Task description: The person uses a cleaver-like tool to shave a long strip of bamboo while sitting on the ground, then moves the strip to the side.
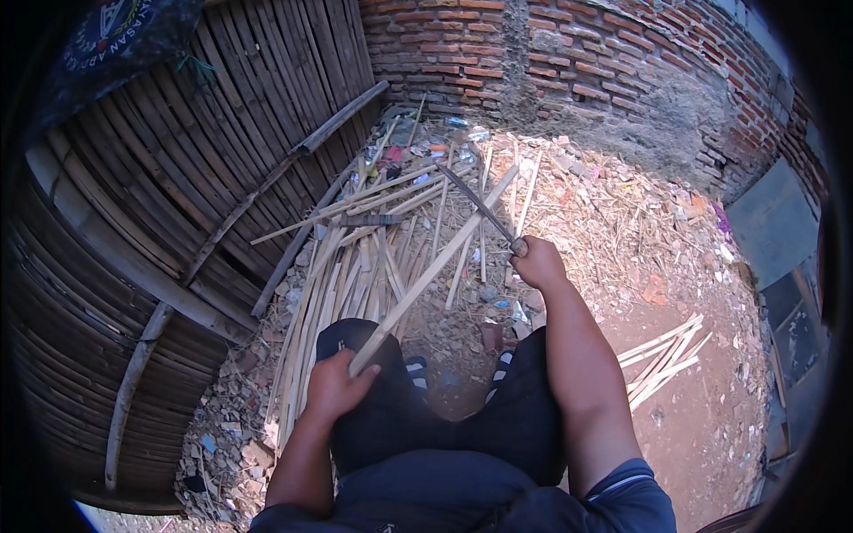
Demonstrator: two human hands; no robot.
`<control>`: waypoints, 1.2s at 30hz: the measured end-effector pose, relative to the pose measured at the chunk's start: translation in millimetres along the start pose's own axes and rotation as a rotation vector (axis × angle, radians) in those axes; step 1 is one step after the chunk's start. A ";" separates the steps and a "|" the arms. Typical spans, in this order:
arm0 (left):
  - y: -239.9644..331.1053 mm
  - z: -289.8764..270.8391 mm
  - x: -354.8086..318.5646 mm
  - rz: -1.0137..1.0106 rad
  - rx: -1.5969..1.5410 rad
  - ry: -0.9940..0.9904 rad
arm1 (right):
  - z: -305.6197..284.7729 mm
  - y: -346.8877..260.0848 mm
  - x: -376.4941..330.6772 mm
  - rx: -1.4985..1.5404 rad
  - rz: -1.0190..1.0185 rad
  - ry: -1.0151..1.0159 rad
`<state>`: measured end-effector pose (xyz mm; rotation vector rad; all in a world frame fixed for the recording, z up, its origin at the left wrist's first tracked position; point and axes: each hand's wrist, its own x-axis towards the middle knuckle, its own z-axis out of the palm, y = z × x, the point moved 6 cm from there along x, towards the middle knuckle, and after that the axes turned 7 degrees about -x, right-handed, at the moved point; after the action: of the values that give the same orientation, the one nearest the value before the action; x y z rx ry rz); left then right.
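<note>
One long bamboo strip [435,266] – gripped at its near end by the closed left hand [336,384] – slants up and rightward over the heap of split bamboo [355,266] on the ground, crossed by the one blade [475,200] clenched in the right hand [538,262] – a smaller bundle of strips [662,355] lies well apart at the right.

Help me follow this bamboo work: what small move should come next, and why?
Probably bring the blade down onto the far part of the bamboo strip. The right hand holds the blade raised, crossing over the strip, while the left hand grips the strip's near end, angled up over the pile of strips.
</note>
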<state>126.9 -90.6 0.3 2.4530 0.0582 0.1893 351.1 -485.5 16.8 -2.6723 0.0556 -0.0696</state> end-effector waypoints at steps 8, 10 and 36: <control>3.4 -1.3 1.9 -0.044 -0.029 -0.030 | 22.6 -64.6 -45.1 -0.293 -0.534 -0.313; -0.3 -1.1 -0.2 -0.026 0.006 -0.011 | 25.4 -86.5 -57.4 -0.353 -0.656 -0.378; 0.3 -0.7 1.2 -0.060 -0.034 0.008 | 4.4 -26.3 -15.0 -0.088 -0.238 -0.137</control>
<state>128.0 -90.3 1.2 2.4135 0.1303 0.1720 337.1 -459.3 24.1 -2.7515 -0.3094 0.0413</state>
